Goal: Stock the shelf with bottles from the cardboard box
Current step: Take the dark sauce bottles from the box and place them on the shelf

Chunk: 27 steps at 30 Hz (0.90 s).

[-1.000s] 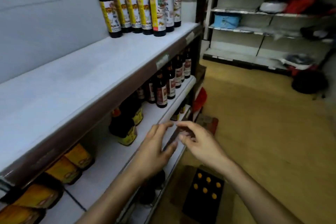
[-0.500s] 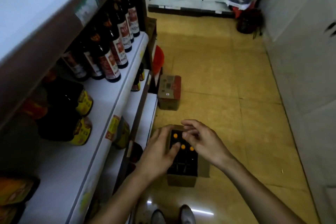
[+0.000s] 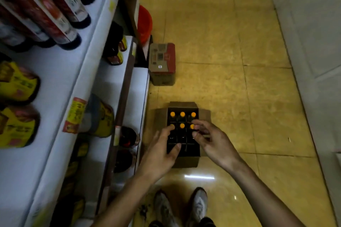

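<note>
**Reach transferred from the shelf (image 3: 60, 72) to the cardboard box (image 3: 190, 162).**
A second ago both hands hovered at the shelf edge. Now the left hand (image 3: 160, 153) and right hand (image 3: 212, 142), loose-fingered and empty, hang over the box, which sits on glossy floor tiles (image 3: 212, 79) at 12 o'clock from the shoes (image 3: 198, 202). Six round orange-capped dark bottles (image 3: 182, 114) stand in matte dividers (image 3: 186, 144); the next pick looks imminent.
</note>
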### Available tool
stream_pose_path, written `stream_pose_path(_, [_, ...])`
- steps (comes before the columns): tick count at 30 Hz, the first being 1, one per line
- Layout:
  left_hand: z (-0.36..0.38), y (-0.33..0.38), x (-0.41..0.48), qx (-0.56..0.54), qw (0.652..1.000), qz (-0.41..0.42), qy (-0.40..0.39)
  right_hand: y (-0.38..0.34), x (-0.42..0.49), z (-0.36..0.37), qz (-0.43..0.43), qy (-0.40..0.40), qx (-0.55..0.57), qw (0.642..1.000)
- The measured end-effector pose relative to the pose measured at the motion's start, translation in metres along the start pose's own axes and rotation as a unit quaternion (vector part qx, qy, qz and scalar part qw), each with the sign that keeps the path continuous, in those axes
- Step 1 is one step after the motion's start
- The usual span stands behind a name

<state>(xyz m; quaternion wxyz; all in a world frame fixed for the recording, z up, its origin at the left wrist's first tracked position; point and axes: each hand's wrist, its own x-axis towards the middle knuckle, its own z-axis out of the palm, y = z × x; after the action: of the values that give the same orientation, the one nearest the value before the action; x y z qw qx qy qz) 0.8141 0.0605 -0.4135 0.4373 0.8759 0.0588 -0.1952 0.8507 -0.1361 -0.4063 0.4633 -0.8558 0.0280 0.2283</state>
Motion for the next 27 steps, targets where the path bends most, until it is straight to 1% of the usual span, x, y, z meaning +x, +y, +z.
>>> stream_pose_path(6, [0.074,-0.071,0.052,-0.025,0.999,-0.022,-0.009,0.101,0.045,0.03,0.022,0.017,-0.007,1.0])
stream_pose_path(10, [0.128,-0.127,0.094,-0.023,0.999,-0.035,-0.012,0.171,0.083,0.067,0.028,0.017,0.003,0.999])
stream_pose_path(14, [0.171,-0.177,0.134,-0.026,0.999,-0.027,-0.014,0.231,0.122,0.108,0.017,0.008,0.009,1.0])
stream_pose_path(20, [0.204,-0.254,0.193,-0.009,1.0,-0.015,0.014,0.293,0.185,0.161,-0.037,-0.013,0.0,0.999])
stream_pose_path(23, [0.211,-0.284,0.215,-0.016,1.0,-0.003,0.021,0.313,0.215,0.18,-0.067,-0.027,-0.037,0.997])
stream_pose_path(27, [0.215,-0.308,0.234,-0.024,0.998,0.022,0.048,0.327,0.242,0.198,-0.114,-0.057,-0.091,0.988])
